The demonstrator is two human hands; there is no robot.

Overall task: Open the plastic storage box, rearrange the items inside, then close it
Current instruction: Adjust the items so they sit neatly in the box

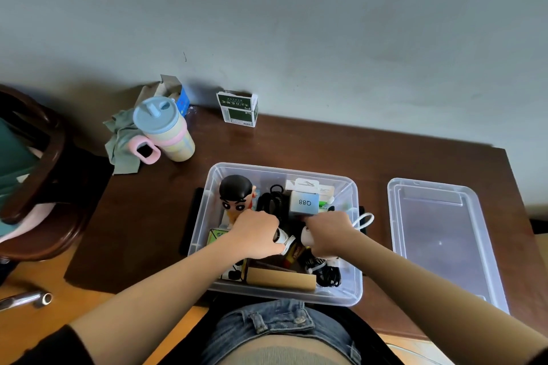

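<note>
Hands, left (257, 234) and right (329, 235), both gripped white items inside the box (353, 296); lid (439, 234) lay right, nearer the right one.

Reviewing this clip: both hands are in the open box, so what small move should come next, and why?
Probably lift the white object clear with the right hand and reseat it; the storage box looks crowded, and its lid lies off to the right.

home desk (326, 142); tumbler (166, 130), wooden chair (56, 154)
</note>
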